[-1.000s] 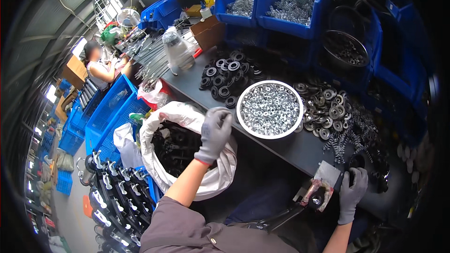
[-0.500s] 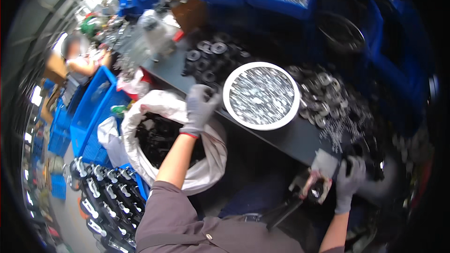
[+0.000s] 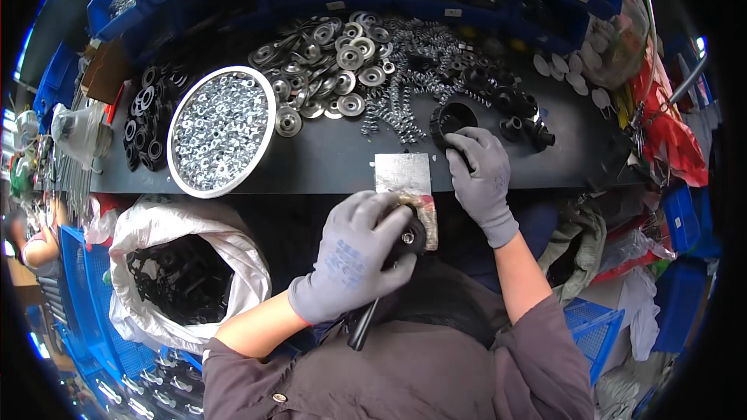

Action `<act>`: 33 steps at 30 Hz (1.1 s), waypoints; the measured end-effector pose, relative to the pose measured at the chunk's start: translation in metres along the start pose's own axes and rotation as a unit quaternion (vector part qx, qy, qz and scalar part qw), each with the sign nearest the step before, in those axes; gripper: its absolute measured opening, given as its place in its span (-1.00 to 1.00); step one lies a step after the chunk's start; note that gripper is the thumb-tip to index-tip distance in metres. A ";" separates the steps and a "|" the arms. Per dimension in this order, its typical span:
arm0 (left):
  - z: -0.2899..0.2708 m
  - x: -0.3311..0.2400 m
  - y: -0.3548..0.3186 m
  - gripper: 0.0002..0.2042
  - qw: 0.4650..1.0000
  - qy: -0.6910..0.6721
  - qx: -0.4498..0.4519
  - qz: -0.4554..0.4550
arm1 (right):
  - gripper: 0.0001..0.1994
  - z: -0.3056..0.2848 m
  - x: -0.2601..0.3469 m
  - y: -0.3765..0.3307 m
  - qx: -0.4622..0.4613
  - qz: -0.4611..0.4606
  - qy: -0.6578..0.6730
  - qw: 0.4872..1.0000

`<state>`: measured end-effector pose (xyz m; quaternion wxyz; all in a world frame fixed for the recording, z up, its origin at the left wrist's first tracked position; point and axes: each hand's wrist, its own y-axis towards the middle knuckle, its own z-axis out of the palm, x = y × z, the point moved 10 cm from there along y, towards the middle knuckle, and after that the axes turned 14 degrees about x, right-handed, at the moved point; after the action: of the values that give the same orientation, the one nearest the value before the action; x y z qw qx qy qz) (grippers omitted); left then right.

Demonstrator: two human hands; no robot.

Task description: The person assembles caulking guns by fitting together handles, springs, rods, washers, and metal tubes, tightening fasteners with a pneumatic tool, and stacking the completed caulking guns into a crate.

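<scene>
My left hand point(image 3: 354, 257), in a grey glove, is closed around a black part with a round head point(image 3: 409, 236) and a dark rod-like handle point(image 3: 364, 327) slanting down toward me. A bright metal piece shows in the middle of the head. Just beyond it, a metal plate point(image 3: 402, 173) juts from the table edge, with a stained pad point(image 3: 427, 222) below. My gloved right hand point(image 3: 482, 179) is at the table, its curled fingers on the near rim of a black ring-shaped part point(image 3: 454, 115). The fingers partly hide that rim.
A white bowl of small metal nuts point(image 3: 268, 136) stands left of piled metal discs point(image 3: 342, 62) and springs point(image 3: 401, 109). Black fittings point(image 3: 513, 109) lie right. Blue bins point(image 3: 334, 6) line the back. A white sack point(image 3: 257, 245) of black parts stands below the table's left side.
The view has swung right. My left hand has left the sack's rim and now grips the round-headed black part. My right hand has moved from beside that part to the black ring-shaped part.
</scene>
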<state>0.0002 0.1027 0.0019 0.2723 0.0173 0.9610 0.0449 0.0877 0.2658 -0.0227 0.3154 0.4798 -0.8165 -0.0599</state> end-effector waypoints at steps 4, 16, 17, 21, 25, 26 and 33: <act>0.005 0.004 0.002 -0.39 0.999 -0.003 0.024 -0.021 | -0.83 -0.021 0.008 -0.017 -0.046 0.023 0.151 0.987; 0.007 0.015 0.001 0.01 0.995 -0.099 -0.033 0.001 | -0.72 -0.007 0.117 -0.050 0.296 -0.209 0.040 0.931; 0.007 0.011 0.004 -0.02 0.994 -0.104 -0.024 0.015 | -0.72 -0.008 0.117 -0.050 0.297 -0.208 0.039 0.931; 0.009 0.015 0.015 -0.20 0.993 -0.115 0.008 -0.013 | -0.72 -0.008 0.108 -0.046 0.300 -0.183 0.035 0.936; 0.012 0.027 0.012 -0.24 0.980 -0.192 0.002 -0.052 | -0.65 -0.035 0.087 -0.035 0.209 -0.146 0.118 0.960; 0.012 0.029 0.010 -0.24 0.984 -0.168 -0.001 -0.053 | -0.66 -0.054 0.074 -0.030 0.147 -0.115 0.103 0.977; 0.017 0.028 0.006 -0.04 0.992 -0.125 -0.018 -0.015 | -0.72 -0.106 -0.097 -0.054 -0.112 0.196 0.023 0.974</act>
<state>-0.0142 0.1114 -0.0266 0.3912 0.0030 0.9186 0.0556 0.2220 0.3385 -0.0043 0.3911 0.2736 -0.8754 -0.0766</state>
